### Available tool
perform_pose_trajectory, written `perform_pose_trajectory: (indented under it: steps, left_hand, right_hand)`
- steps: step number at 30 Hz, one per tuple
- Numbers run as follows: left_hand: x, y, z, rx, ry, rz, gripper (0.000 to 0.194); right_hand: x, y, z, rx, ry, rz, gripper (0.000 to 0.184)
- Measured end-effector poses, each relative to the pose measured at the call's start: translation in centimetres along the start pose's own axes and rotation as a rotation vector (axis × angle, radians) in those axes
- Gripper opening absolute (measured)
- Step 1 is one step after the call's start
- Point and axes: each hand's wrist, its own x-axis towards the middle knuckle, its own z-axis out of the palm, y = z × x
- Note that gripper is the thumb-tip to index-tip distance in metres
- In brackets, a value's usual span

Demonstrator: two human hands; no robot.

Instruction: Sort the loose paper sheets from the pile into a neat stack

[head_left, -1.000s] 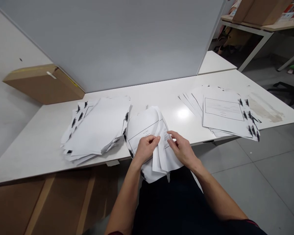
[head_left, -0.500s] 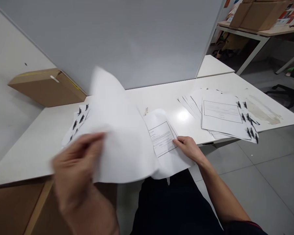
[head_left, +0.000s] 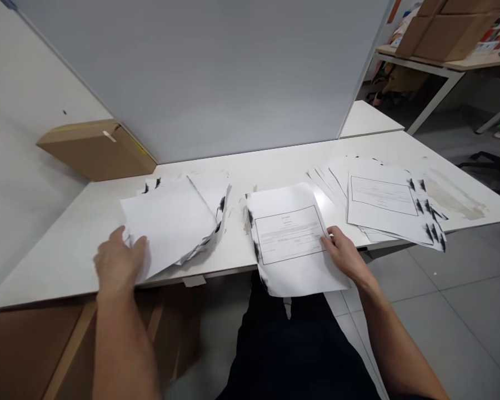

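My right hand pinches the right edge of a printed sheet of paper, thumb on top. This sheet has a black-framed text box, black smudges along its left edge, and overhangs the table front above my lap. More paper may lie beneath it; I cannot tell. On the left, my left hand touches the left edge of a blank-faced sheet, its thumb and fingers apart. That sheet lies askew on a loose pile with black-smudged edges.
A fanned stack of printed sheets with black marks lies at right on the white table. A grey-white panel rises behind. One cardboard box leans at back left; other cardboard boxes sit on a far desk.
My left hand has brought the raised sheet leftward and down onto the left pile, its fingers now spread. The printed sheet in my right hand is now fully uncovered.
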Motion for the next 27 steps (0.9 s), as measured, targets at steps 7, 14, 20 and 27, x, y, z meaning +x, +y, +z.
perform_pose_trajectory:
  steps: [7, 14, 20, 27]
  left_hand:
    - [-7.8, 10.7, 4.1, 0.017, -0.095, 0.319, 0.026]
    - [-5.4, 17.0, 7.7, -0.281, -0.438, 0.262, 0.090]
    - [-3.8, 17.6, 7.7, -0.786, -0.687, -0.103, 0.036]
    - [-4.0, 15.0, 8.7, -1.023, -0.263, -0.262, 0.035]
  right_hand:
    - [0.0, 0.7, -1.8, -0.153, -0.015, -0.031, 0.026]
    - [-1.5, -3.8, -7.2, -0.325, -0.074, -0.406, 0.024]
    - [-1.5, -5.4, -11.7, -0.203, -0.008, -0.480, 0.024]
    - [3.5, -1.2, -10.2, 0.473, -0.097, -0.305, 0.034]
